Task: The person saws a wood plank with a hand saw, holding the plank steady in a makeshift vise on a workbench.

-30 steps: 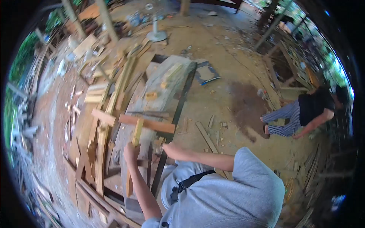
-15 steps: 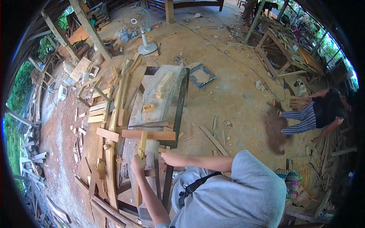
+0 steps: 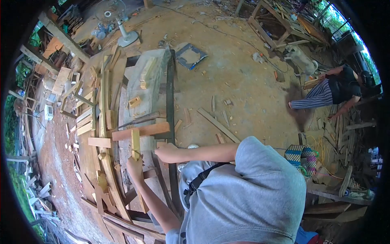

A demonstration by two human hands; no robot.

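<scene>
My left hand [image 3: 135, 164] is closed around a pale wooden strip [image 3: 135, 140] that stands out past its fingers over the bench. Across the far end of this strip lies a reddish-brown board [image 3: 152, 129]. My right hand [image 3: 165, 153] is curled closed to the right of the strip, close to a small wooden piece [image 3: 161, 144]. What its fingers grip is hidden. Under both hands is a workbench with a pale, worn top [image 3: 149, 95] and a dark side rail [image 3: 172, 101]. A small wooden block [image 3: 134, 101] and a longer pale block [image 3: 148, 71] rest on it.
Left of the bench, long planks [image 3: 103, 97] and a short pinkish board [image 3: 99, 142] are piled. A standing fan [image 3: 127, 38] is at the back. A person in striped trousers [image 3: 313, 95] and a dog [image 3: 300, 61] are at right. Wood offcuts litter the floor.
The view has shifted, so the bench and both hands appear further left and slightly higher. More of the dog shows. Both hands keep about the same position at the wooden strip.
</scene>
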